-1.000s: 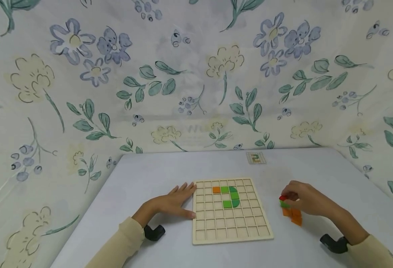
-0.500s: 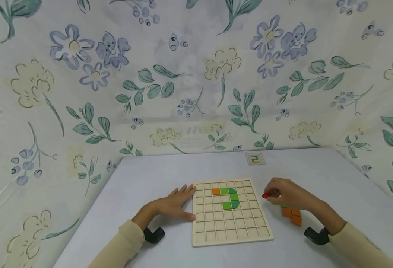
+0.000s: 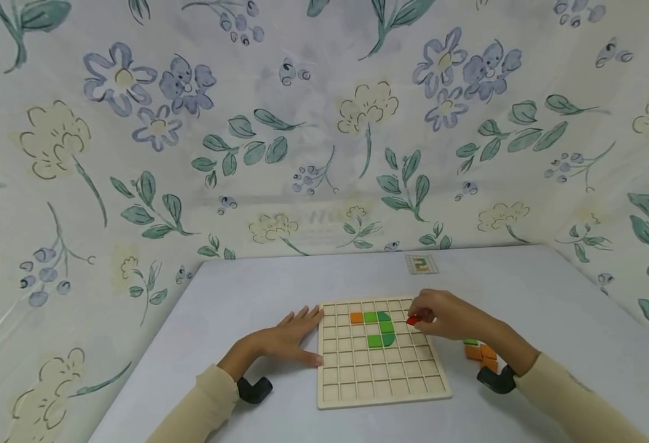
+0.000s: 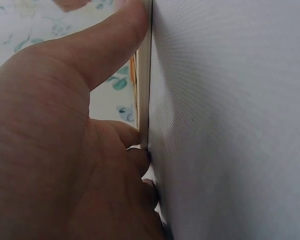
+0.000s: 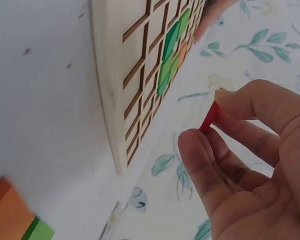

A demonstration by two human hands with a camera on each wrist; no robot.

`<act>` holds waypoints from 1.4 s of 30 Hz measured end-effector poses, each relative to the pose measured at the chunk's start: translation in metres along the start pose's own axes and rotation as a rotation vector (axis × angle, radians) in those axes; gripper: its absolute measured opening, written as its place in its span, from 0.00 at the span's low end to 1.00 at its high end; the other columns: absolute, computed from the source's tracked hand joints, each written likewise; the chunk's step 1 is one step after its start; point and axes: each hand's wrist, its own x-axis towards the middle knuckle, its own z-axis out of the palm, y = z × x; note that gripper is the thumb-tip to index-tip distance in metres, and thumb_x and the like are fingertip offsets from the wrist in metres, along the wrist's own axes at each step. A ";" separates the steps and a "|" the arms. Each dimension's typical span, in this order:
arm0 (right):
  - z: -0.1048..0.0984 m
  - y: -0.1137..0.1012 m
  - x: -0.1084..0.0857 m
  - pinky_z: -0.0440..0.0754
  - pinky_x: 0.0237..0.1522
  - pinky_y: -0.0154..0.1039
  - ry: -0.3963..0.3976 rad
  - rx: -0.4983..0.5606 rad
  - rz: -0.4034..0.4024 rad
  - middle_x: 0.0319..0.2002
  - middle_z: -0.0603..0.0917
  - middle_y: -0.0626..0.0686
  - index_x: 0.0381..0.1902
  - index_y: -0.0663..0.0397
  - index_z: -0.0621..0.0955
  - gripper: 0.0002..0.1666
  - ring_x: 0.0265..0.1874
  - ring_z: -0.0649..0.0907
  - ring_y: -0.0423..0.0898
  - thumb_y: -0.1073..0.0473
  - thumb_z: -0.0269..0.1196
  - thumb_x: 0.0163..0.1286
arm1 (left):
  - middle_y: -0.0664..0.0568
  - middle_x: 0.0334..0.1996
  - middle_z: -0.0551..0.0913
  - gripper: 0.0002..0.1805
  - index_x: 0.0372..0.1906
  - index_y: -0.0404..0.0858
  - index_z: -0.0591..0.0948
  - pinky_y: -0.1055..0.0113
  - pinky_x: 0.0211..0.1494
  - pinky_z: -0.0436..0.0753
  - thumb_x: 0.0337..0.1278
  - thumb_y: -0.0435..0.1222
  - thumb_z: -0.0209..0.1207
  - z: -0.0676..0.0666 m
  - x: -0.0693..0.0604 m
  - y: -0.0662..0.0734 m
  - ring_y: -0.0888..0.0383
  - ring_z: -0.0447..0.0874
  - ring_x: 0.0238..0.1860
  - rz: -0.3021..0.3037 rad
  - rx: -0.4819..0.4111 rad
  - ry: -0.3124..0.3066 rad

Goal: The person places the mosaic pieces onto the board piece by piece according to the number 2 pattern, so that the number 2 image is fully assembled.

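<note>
Your right hand (image 3: 448, 315) pinches the red tile (image 5: 209, 116) between its fingertips, with the green tiles (image 3: 386, 327) left of those fingers. Hold it lightly and level it before letting go; let your left hand (image 3: 288, 335), fingers straight against the board (image 3: 381, 371), steady that edge. The tile's visible edge slants from fingertip to fingertip; its true long axis and pointing can't be told.

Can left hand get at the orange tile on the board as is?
Probably yes: the left hand touches the left edge of the board, holds nothing, and only bare squares separate it from the orange tile.
</note>
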 end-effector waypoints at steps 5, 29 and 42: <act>0.010 -0.008 0.010 0.84 0.39 0.27 -0.038 0.069 -0.048 0.36 0.82 0.45 0.40 0.51 0.85 0.07 0.33 0.80 0.33 0.65 0.69 0.64 | 0.46 0.82 0.42 0.62 0.81 0.38 0.46 0.44 0.82 0.38 0.52 0.63 0.65 0.004 -0.004 -0.003 0.44 0.33 0.82 0.014 -0.014 -0.010; 0.035 -0.043 0.058 0.79 0.33 0.27 -0.136 0.066 -0.174 0.35 0.82 0.46 0.40 0.54 0.87 0.07 0.31 0.75 0.35 0.66 0.68 0.64 | 0.50 0.82 0.40 0.62 0.81 0.39 0.44 0.47 0.83 0.35 0.53 0.64 0.64 -0.001 -0.003 -0.001 0.50 0.31 0.83 -0.006 0.001 -0.024; 0.051 -0.047 0.068 0.80 0.36 0.27 -0.192 0.027 -0.179 0.36 0.81 0.44 0.41 0.52 0.88 0.07 0.33 0.77 0.35 0.62 0.70 0.64 | 0.50 0.82 0.40 0.61 0.81 0.39 0.44 0.47 0.83 0.36 0.55 0.63 0.63 -0.002 -0.004 -0.001 0.49 0.30 0.82 0.008 -0.004 -0.032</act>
